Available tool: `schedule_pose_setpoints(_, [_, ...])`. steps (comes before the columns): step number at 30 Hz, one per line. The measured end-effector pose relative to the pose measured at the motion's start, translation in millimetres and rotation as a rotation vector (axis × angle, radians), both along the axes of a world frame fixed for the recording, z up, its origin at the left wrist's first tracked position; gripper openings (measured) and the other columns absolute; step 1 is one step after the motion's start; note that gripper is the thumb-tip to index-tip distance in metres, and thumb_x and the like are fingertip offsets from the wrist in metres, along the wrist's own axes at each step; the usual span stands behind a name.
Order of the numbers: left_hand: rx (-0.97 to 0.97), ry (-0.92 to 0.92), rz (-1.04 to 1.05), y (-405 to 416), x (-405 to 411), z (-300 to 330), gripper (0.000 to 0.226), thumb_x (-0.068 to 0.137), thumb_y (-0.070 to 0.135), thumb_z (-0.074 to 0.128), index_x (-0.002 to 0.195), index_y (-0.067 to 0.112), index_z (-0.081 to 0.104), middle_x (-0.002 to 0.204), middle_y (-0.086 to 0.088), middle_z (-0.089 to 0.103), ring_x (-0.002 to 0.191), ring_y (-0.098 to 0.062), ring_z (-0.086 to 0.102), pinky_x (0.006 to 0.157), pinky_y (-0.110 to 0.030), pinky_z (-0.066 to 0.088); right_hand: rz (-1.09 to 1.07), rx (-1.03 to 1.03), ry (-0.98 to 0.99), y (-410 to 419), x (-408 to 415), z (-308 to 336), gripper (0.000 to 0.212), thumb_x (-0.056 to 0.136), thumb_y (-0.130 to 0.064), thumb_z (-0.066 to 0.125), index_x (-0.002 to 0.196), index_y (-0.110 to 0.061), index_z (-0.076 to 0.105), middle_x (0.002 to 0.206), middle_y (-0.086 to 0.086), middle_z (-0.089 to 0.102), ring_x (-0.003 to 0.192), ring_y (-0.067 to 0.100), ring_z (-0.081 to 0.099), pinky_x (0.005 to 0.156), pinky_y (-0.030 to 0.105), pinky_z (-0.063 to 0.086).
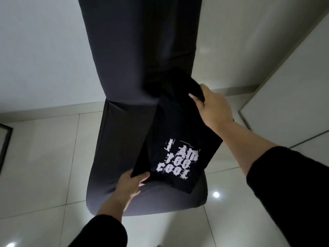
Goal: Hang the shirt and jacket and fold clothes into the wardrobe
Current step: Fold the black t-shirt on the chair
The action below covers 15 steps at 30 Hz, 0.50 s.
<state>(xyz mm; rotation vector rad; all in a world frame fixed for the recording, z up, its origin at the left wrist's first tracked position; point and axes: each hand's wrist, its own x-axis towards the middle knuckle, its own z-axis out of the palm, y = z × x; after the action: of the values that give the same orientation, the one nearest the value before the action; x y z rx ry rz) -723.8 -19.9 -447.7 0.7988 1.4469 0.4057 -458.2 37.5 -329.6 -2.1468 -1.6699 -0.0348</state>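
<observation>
The right hand [213, 107] is up at the far end of the black T-shirt [178, 136], fingers curled round a bunched fold of the cloth. The left hand [130, 186] is down at the near end, thumb on top of the hem corner and fingers beneath it, pinching the edge. The two hands are well apart, one at each end of the shirt, and the cloth runs between them in a narrow, already folded strip with its white lettering [179, 157] facing up.

The shirt lies on the seat of a chair [114, 157] in a dark grey stretch cover, toward the right side of the seat, its upper end reaching the foot of the backrest. Black sleeves cover both forearms partway. Around the chair there is pale tiled floor [44, 166], a white wall behind, and at the right a white panel [293, 90] that may be the wardrobe, though that cannot be confirmed from here.

This looks like the folding step, with the T-shirt narrowed lengthwise and not yet shortened. The next move probably calls for bringing one end over to meet the other while both grips hold, keeping the edges lined up so the bundle stays flat, then lifting it as one piece toward the wardrobe.
</observation>
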Motion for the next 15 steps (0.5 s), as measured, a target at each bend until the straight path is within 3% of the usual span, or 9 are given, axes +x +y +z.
schedule_pose_setpoints(2, [0.051,-0.135,0.179,19,7,29,0.010,0.088,0.019,0.064,0.097,0.020,0.060,0.101,-0.001,0.066,0.097,-0.019,0.059,0.091,-0.035,0.047,-0.127,0.052,0.082,-14,25,27,0.035,0.097,-0.050,0.038,0.115,-0.021,0.047,0.078,0.008,0.057,0.070,0.031,0.055,0.061,0.037,0.042])
schedule_pose_setpoints(4, [0.180,-0.157,0.249,39,25,66,0.011,0.092,0.024,0.057,0.102,0.024,0.060,0.112,0.001,0.064,0.101,-0.017,0.059,0.092,-0.032,0.044,-0.210,0.102,0.124,-32,44,53,0.031,0.098,-0.044,0.039,0.119,-0.022,0.047,0.086,0.013,0.062,0.078,0.035,0.059,0.065,0.043,0.049])
schedule_pose_setpoints(6, [0.414,-0.040,0.258,52,53,105,0.033,0.096,0.031,0.045,0.129,0.028,0.050,0.133,-0.002,0.055,0.123,-0.024,0.051,0.103,-0.036,0.038,-0.304,0.152,0.167,-50,55,78,0.029,0.099,-0.037,0.039,0.123,-0.024,0.045,0.092,0.015,0.064,0.083,0.037,0.061,0.068,0.046,0.052])
schedule_pose_setpoints(8, [0.668,0.193,0.234,52,83,157,0.046,0.102,0.029,0.031,0.145,0.013,0.031,0.141,-0.013,0.047,0.131,-0.032,0.043,0.104,-0.038,0.033,-0.406,0.206,0.231,-71,63,105,0.030,0.099,-0.040,0.037,0.124,-0.025,0.045,0.093,0.014,0.065,0.082,0.036,0.062,0.068,0.046,0.053])
schedule_pose_setpoints(11, [0.951,0.379,0.136,42,114,232,0.039,0.104,0.026,0.025,0.136,0.006,0.035,0.110,-0.021,0.061,0.101,-0.038,0.057,0.076,-0.036,0.034,-0.554,0.269,0.299,-117,82,149,0.032,0.100,-0.042,0.035,0.116,-0.018,0.048,0.094,0.015,0.065,0.081,0.034,0.061,0.066,0.040,0.049])
schedule_pose_setpoints(13, [1.057,0.397,0.038,38,134,267,0.030,0.103,0.027,0.027,0.124,0.009,0.040,0.091,-0.016,0.060,0.080,-0.031,0.055,0.069,-0.036,0.035,-0.647,0.254,0.287,-156,94,177,0.036,0.099,-0.047,0.033,0.117,-0.018,0.048,0.096,0.016,0.065,0.082,0.035,0.060,0.064,0.038,0.045])
schedule_pose_setpoints(15, [1.132,0.375,-0.076,28,159,298,0.023,0.102,0.027,0.028,0.112,0.011,0.042,0.081,-0.010,0.057,0.071,-0.028,0.052,0.065,-0.037,0.037,-0.752,0.263,0.289,-197,105,202,0.042,0.099,-0.050,0.031,0.121,-0.019,0.047,0.101,0.018,0.065,0.088,0.037,0.060,0.068,0.039,0.046])
